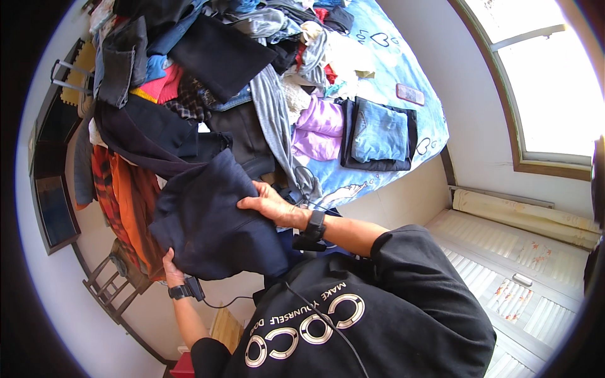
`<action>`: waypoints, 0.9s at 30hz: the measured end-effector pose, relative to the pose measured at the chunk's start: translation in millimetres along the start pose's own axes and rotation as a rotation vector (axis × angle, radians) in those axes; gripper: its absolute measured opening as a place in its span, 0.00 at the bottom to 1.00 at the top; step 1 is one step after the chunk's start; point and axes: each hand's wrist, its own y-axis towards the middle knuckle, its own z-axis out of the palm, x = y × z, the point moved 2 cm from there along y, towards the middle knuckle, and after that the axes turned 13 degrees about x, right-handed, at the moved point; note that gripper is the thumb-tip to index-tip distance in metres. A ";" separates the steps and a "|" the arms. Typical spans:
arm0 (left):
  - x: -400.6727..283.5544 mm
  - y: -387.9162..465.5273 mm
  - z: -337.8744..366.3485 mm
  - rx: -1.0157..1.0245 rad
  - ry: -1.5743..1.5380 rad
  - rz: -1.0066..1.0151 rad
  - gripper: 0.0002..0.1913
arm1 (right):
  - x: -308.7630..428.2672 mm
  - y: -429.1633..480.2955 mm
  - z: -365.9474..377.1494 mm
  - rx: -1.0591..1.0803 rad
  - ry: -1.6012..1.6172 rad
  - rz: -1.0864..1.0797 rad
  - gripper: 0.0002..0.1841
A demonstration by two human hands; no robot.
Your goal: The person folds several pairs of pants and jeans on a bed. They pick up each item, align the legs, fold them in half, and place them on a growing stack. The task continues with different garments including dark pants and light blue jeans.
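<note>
A dark navy garment, likely trousers, hangs between my two hands just in front of my body. My right hand pinches its upper right edge, thumb on top. At the lower left edge, my left hand grips the cloth, its fingers partly hidden behind it. The garment's far end trails onto a heap of clothes on the bed. Right of the heap, folded light blue jeans lie on folded dark clothing. Lilac satiny cloth sits next to that stack.
A phone lies on the blue patterned bed sheet. Orange clothing hangs on the left near a wooden chair. A suitcase handle stands beyond the bed. Cables run from bands on both wrists. A window is at the right.
</note>
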 end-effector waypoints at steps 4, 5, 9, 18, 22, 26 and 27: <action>-7.1 -26.6 91.8 0.006 0.137 0.050 0.37 | 42.3 -47.8 -32.7 -0.083 0.032 -0.055 0.20; -11.0 -26.6 117.0 0.042 0.171 0.093 0.37 | 54.1 -63.2 -40.0 -0.102 0.060 -0.075 0.20; 1.1 -10.0 223.4 0.114 0.052 -0.068 0.33 | 105.6 -125.4 -71.9 -0.176 -0.016 -0.160 0.22; 87.4 104.7 459.3 0.630 0.114 -0.339 0.22 | 196.7 -290.6 -238.7 -0.463 -0.213 -0.375 0.24; 195.4 188.9 542.1 0.794 0.319 -0.346 0.31 | 186.0 -359.4 -378.8 -0.807 -0.303 -0.285 0.32; 288.0 225.9 553.4 0.636 0.979 -0.214 0.47 | 115.8 -394.3 -482.5 -1.058 -0.332 0.030 0.42; 301.1 229.7 553.1 0.681 0.991 -0.230 0.50 | 98.4 -396.8 -498.0 -1.042 -0.293 0.026 0.41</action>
